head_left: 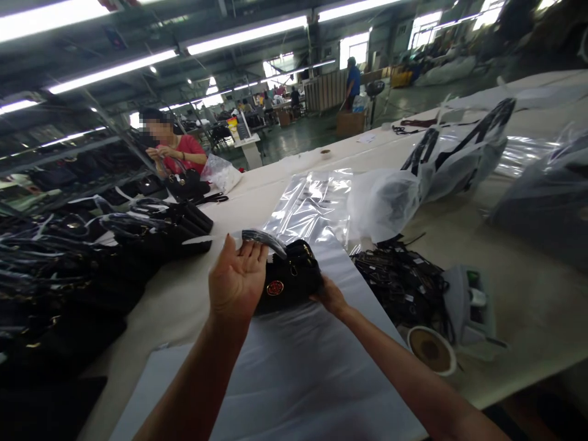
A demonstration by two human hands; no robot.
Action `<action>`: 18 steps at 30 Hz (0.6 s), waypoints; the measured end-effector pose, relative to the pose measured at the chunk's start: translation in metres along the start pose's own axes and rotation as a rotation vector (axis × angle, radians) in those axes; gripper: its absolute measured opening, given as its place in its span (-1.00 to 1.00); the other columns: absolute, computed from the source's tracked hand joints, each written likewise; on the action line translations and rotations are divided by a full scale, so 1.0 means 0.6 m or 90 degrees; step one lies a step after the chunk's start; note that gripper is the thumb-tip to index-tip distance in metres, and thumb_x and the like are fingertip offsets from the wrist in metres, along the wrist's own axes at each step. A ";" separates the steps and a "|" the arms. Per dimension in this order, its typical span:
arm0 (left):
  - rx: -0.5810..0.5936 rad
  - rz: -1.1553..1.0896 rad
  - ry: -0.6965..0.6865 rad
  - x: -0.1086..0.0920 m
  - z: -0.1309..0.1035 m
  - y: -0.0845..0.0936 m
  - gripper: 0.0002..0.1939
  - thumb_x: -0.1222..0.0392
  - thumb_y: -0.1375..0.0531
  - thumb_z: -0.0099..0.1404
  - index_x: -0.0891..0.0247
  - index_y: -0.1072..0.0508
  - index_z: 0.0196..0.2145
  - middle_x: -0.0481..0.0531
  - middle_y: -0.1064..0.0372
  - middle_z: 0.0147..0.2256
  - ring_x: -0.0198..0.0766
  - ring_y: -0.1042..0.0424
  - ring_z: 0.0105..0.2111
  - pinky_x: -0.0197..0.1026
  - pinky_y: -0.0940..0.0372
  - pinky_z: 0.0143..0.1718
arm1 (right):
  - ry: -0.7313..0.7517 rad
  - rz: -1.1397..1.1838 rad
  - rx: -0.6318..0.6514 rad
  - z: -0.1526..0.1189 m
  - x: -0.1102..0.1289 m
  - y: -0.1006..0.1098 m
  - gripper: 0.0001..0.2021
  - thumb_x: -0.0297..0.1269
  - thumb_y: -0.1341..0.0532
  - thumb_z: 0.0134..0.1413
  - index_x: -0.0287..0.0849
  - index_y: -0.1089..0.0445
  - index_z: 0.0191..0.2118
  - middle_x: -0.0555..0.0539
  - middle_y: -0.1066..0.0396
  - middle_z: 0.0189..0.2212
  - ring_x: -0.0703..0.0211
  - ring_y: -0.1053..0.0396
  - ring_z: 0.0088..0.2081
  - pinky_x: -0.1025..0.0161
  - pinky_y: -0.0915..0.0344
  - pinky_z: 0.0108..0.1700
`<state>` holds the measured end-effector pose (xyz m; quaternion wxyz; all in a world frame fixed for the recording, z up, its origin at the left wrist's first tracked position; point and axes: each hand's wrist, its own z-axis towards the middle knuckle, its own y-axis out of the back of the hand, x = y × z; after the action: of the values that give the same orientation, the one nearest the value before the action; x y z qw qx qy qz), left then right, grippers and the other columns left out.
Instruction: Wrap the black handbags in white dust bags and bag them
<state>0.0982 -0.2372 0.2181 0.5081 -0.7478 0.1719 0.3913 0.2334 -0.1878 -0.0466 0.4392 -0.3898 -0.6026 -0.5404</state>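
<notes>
A small black handbag (294, 278) with a round red and gold emblem stands on a pale sheet (294, 367) in the middle of the table. Its wrapped handle (264, 239) arches up at the left. My left hand (239, 275) is palm up at the bag's left side, its fingers stretched under the handle, thumb apart. At the bag's lower right, my right hand (331, 295) has its fingers on the side; the fingertips are partly hidden behind the bag. Clear plastic bags (315, 205) lie flat just beyond it.
Many black handbags (92, 275) fill the left. At right are black tags (404, 282), a tape roll (432, 350), a grey-white device (471, 306) and plastic-wrapped bags (427, 177). A person in red (184, 153) holds a bag across the table; another person (353, 82) stands far back.
</notes>
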 end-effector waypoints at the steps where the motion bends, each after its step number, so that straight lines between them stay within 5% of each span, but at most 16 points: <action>1: 0.005 0.012 -0.006 0.002 0.001 -0.002 -0.73 0.12 -0.02 0.30 0.26 -0.26 -0.07 0.20 -0.31 -0.01 -0.19 -0.17 0.16 -0.06 -0.12 0.19 | -0.001 -0.004 0.005 0.004 -0.001 0.002 -0.32 -0.38 -0.40 -0.35 -0.02 -0.29 0.04 -0.06 -0.40 -0.06 -0.08 -0.32 -0.01 0.06 -0.26 0.02; 7: 0.058 0.095 -0.040 0.009 0.022 -0.005 -0.69 0.10 -0.06 0.25 0.25 -0.29 -0.08 0.21 -0.26 0.03 -0.16 -0.11 0.18 -0.06 -0.06 0.21 | 0.005 -0.038 0.034 0.019 -0.001 0.013 -0.36 -0.36 -0.39 -0.29 -0.05 -0.29 0.04 -0.04 -0.42 -0.10 -0.04 -0.34 -0.04 0.07 -0.26 0.00; 12: 0.023 0.117 -0.059 0.012 0.052 0.014 -0.76 0.14 -0.04 0.27 0.25 -0.31 -0.13 0.18 -0.25 0.06 -0.18 -0.12 0.18 -0.07 -0.07 0.21 | 0.014 -0.060 0.027 0.021 -0.001 0.003 -0.37 -0.35 -0.37 -0.24 -0.08 -0.27 0.06 -0.07 -0.39 -0.06 -0.02 -0.31 0.00 0.09 -0.24 0.02; 18: 0.061 0.134 -0.083 -0.008 0.056 0.024 -0.62 0.15 -0.08 0.22 0.39 -0.23 -0.04 0.27 -0.06 0.19 -0.10 -0.05 0.21 0.00 0.00 0.24 | 0.013 -0.111 -0.010 -0.054 -0.011 0.028 -0.52 -0.27 -0.22 -0.01 -0.13 -0.24 0.09 -0.15 -0.35 -0.03 0.01 -0.31 -0.01 0.08 -0.25 0.04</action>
<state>0.0717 -0.2140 0.2067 0.5094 -0.6735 0.2346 0.4814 0.2549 -0.2182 -0.0468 0.3932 -0.3338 -0.6256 -0.5853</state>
